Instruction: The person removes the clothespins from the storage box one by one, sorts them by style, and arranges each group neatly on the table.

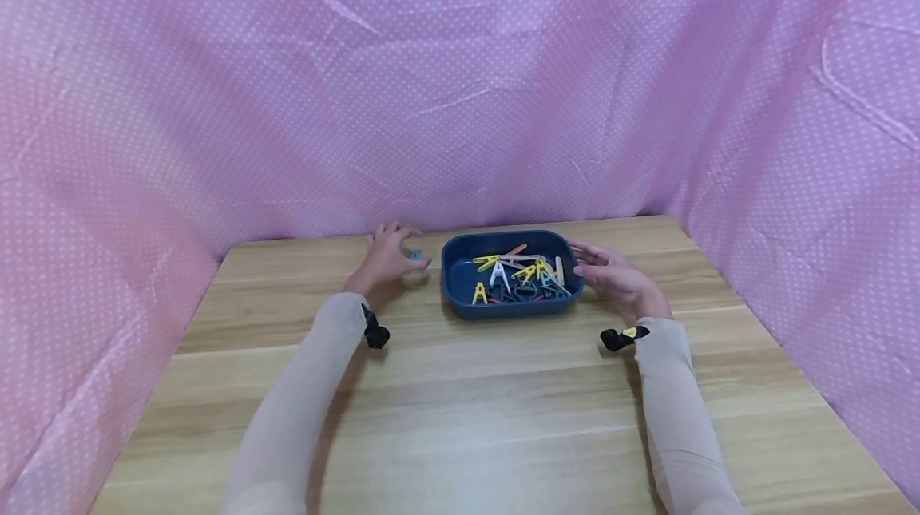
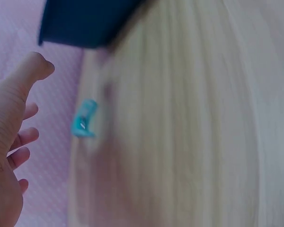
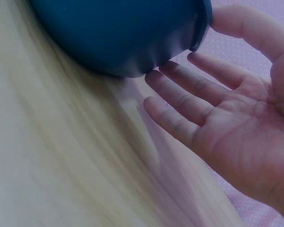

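A dark blue rectangular bin [image 1: 460, 308] stands on the wooden table near its back edge. Inside it lie several clothespins, among them a white clothespin [image 1: 499, 275] and a yellow clothespin [image 1: 480, 291]. At the bin's right end my right hand [image 1: 611, 271] grips the rim, thumb over the edge and fingers against the outer wall [image 3: 128, 38]. Left of the bin, my left hand [image 1: 388, 258] hovers with spread, loosely bent fingers and holds nothing. A small teal clip [image 2: 84, 118] lies on the table beside that hand, apart from its fingers.
The wooden table [image 1: 474, 419] reaches toward me from the bin. Pink dotted cloth [image 1: 460, 100] hangs behind it and along both sides, close to the back edge. Black wrist cameras sit on the left wrist [image 1: 375, 331] and the right wrist [image 1: 618, 338].
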Demonstrator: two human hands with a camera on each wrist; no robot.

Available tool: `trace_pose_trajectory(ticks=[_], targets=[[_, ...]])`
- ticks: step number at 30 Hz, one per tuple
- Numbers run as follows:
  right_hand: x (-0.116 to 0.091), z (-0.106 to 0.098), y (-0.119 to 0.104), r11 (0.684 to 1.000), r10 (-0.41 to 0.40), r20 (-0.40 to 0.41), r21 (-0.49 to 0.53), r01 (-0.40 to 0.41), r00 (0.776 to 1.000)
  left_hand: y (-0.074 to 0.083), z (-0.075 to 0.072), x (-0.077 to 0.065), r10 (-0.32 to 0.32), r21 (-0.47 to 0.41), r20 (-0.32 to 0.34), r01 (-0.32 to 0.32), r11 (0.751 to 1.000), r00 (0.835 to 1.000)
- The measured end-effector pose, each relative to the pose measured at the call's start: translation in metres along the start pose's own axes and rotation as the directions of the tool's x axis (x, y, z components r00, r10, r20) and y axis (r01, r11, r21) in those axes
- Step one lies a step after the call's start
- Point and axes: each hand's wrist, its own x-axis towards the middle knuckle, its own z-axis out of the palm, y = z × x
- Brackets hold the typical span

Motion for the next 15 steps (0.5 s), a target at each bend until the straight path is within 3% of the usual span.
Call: trace_pose_trajectory(ticks=[4, 9, 15], targets=[[0.000, -0.001, 0.002, 0.999, -0.014, -0.004, 0.050, 0.014, 1.000, 0.021, -0.005, 0.003, 0.021, -0.006, 0.005, -0.021, 1.000, 1.000], [0.002, 0.001, 0.004, 0.994, -0.036, -0.010, 0.101, 0.036, 0.999, 0.051, 0.000, 0.002, 0.093, -0.011, 0.021, -0.093, 0.996, 0.995], [0.004, 0.005, 0.007, 0.985, -0.076, 0.012, 0.155, 0.074, 0.997, 0.078, 0.012, -0.005, 0.198, 0.023, 0.108, -0.202, 0.979, 0.974]])
